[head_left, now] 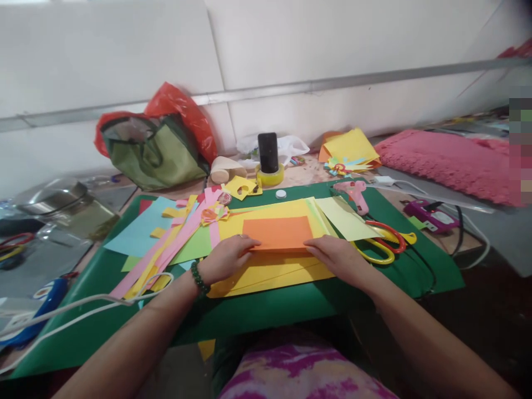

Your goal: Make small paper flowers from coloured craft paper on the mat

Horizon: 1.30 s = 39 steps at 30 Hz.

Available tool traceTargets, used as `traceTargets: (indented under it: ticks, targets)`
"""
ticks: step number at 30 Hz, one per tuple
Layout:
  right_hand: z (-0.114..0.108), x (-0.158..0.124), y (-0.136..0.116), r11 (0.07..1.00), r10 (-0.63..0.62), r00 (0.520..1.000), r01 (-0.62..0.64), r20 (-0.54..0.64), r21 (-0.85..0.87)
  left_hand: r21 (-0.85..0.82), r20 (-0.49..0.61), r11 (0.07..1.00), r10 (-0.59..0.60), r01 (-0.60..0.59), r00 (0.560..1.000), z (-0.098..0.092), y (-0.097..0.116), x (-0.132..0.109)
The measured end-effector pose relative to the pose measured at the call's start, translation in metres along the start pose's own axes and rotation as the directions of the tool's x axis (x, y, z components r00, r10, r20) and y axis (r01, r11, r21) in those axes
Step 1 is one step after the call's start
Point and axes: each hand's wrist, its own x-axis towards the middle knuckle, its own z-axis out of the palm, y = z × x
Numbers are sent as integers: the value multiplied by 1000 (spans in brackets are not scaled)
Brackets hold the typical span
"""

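Observation:
An orange sheet of paper [277,233], with a fold along its near edge, is held between my two hands. My left hand [230,256] pinches its near left corner, thumb and fingers closed. At the near right corner my right hand [336,256] grips it the same way. Beneath lie yellow sheets of paper [266,277] on a green mat [257,313]. Pink and yellow paper strips [166,249] and a light blue sheet [139,230] rest left of my left hand. Scissors with red and yellow handles [386,244] lie just beyond my right hand.
A pink glue gun [355,195] lies at the mat's far right. Behind the mat, a phone [268,152] stands in a yellow tape roll [271,176]. A green bag [153,149] is at the back left. White cables [95,302] cross the left side; a purple power strip [432,216] sits right.

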Motion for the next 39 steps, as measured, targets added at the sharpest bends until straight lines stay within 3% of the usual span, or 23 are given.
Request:
traceTargets:
  ticks: [4,6,9,12,18,24,26,28,30,32,35,39]
  targets:
    - [6,5,8,966,174,983,-182,58,182,-215,26,963,-158,160,987,-1,-6,11]
    - [9,8,12,926,268,961,-276,67,257,-219,46,952,-209,214,977,-2,-6,14]
    - [14,11,14,868,355,934,-349,49,353,-137,-37,967,-224,217,974,-1,-2,14]
    - [17,10,14,871,365,930,-353,31,342,-34,-105,981,-196,193,975,3,2,10]
    - [19,7,13,912,304,952,-284,-21,296,170,-99,963,-195,209,976,12,4,4]
    - [27,7,13,967,243,963,-231,-117,106,316,-102,924,-194,217,976,17,11,2]
    - [29,6,12,980,196,966,-200,-171,-10,401,-175,899,-112,175,978,19,12,1]
    - [28,4,9,981,104,972,-136,-211,-141,481,-205,875,54,52,977,22,12,0]
    - [24,4,3,965,-52,981,1,-187,-264,526,-118,839,233,-138,965,23,12,-1]
    - [19,5,-3,916,-246,966,206,-75,-344,533,25,793,336,-297,942,24,15,-1]
    - [13,10,-10,822,-411,903,426,124,-378,554,136,744,362,-374,922,24,19,1]
    - [7,12,-12,789,-438,868,497,236,-363,562,139,740,356,-369,924,23,20,-1]
